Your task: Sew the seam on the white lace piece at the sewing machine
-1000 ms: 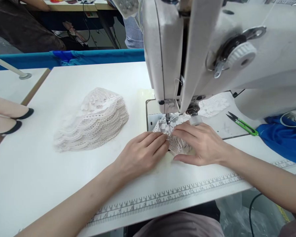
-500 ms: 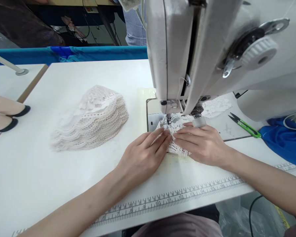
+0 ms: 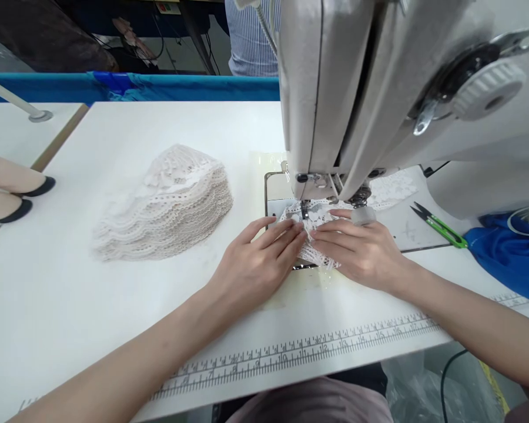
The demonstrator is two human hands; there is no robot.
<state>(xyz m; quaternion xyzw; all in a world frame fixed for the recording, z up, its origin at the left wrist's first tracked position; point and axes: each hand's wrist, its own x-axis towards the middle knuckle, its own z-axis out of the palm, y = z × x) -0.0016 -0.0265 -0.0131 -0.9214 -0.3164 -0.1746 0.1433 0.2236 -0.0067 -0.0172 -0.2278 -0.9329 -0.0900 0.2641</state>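
White lace fabric (image 3: 320,254) lies under the presser foot (image 3: 305,210) of a sewing machine (image 3: 330,88). From the left, my left hand (image 3: 264,258) rests flat on the lace with fingers stretched toward the foot. My right hand (image 3: 364,249) lies on the lace's right side, its fingers extended and pointing left. Fingertips of both hands come close together just in front of the foot. More lace runs behind the right hand under the machine arm. The needle tip is too small to make out.
A stack of lace pieces (image 3: 171,205) lies left on the white table (image 3: 127,329). Green thread snips (image 3: 441,226) and blue cloth (image 3: 506,249) are at right. A printed ruler (image 3: 291,357) follows the front edge. Beige posts (image 3: 9,185) with black ends stand far left.
The camera view has shifted slightly. My left hand's fingers have spread, its index finger lifting away from the others. The lace and my right hand stay nearly in place by the foot.
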